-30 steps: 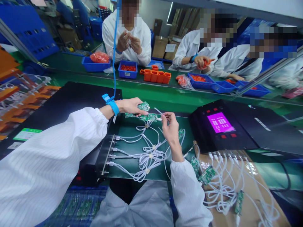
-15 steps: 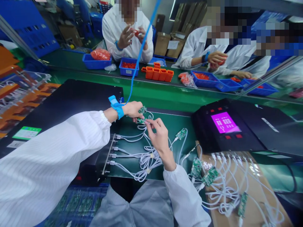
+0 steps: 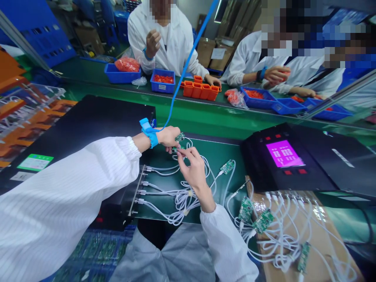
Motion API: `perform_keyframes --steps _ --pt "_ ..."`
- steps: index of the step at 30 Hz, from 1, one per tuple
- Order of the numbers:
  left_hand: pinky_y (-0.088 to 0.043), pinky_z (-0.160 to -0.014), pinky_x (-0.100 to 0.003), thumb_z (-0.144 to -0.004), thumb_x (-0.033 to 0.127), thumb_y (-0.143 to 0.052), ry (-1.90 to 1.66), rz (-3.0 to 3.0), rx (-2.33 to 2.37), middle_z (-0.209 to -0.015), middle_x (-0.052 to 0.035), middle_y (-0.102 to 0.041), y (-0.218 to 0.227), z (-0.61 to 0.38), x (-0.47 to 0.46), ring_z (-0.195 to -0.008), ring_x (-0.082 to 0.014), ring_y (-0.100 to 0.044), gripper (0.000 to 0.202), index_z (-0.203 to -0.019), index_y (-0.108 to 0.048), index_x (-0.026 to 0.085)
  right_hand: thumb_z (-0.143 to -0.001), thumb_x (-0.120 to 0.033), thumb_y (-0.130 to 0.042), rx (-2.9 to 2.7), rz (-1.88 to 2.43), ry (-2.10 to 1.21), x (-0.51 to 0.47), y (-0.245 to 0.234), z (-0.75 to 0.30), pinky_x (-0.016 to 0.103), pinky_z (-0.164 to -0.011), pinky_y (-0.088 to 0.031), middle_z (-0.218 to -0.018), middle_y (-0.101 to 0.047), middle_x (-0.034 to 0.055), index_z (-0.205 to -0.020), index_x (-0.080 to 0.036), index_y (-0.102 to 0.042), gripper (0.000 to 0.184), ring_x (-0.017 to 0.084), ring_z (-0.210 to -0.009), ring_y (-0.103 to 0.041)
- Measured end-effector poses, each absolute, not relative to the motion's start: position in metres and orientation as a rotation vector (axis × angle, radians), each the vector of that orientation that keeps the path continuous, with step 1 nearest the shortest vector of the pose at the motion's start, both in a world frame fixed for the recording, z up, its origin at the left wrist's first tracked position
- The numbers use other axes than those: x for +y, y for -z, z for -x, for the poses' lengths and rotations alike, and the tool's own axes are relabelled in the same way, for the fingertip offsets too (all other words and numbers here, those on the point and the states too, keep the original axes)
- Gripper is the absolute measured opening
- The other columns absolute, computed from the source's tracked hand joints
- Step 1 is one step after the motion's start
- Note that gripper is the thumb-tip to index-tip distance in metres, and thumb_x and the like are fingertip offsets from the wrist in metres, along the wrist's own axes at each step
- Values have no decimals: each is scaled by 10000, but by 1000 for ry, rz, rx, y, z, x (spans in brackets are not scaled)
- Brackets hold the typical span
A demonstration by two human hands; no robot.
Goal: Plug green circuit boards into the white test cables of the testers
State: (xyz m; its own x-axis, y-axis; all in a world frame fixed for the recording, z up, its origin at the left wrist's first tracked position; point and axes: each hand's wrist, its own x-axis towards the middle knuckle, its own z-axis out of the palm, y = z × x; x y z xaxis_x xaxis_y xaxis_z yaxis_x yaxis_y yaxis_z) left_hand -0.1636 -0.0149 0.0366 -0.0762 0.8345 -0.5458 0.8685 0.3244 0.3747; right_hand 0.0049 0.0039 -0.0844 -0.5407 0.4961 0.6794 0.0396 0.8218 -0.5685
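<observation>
My left hand (image 3: 169, 137), with a blue strap at the wrist, is closed on a small green circuit board (image 3: 177, 149). Another green board (image 3: 179, 137) shows beside its knuckles; whether the same hand holds it I cannot tell. My right hand (image 3: 192, 166) meets the left at the lower board, its thumb and fingertips pinched at the board's right end. A white cable may be in that pinch, but the fingers hide it. Below both hands, white cables (image 3: 185, 201) lie bundled on the green mat, plugged into the black box on the left.
A black tester with a lit magenta screen (image 3: 284, 154) stands right. Several cabled boards, including one board (image 3: 227, 167), lie on the mat and a cardboard sheet (image 3: 272, 266). Co-workers sit across with blue bins (image 3: 163, 87) and orange cups (image 3: 201, 91). A blue cord (image 3: 188, 58) rises from my wrist strap.
My hands stay together at the board, with the right fingers slightly shifted on it. Across the table, a co-worker has lowered one hand to the orange cups. The view has shifted slightly.
</observation>
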Motion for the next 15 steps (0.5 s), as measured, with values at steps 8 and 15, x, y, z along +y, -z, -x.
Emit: perform_keyframes --steps 8,15 --pt "-559 -729 -197 -1006 279 -574 68 -1464 1917 -815 -114 -787 -36 163 -14 -858 -196 -782 235 -867 -671 116 -1003 -183 -586 -2096 406 -642 3 87 1 312 -756 -567 -923 -627 52 -1022 -204 -696 114 180 -825 -653" --pt "-560 -798 -198 -995 262 -596 85 -1423 2004 -799 -125 -788 -43 155 -15 -967 -214 -781 252 -796 -663 121 -1018 -196 -580 -2080 436 -623 -1 90 3 298 -736 -557 -947 -626 58 -1038 -185 -685 108 175 -822 -656"
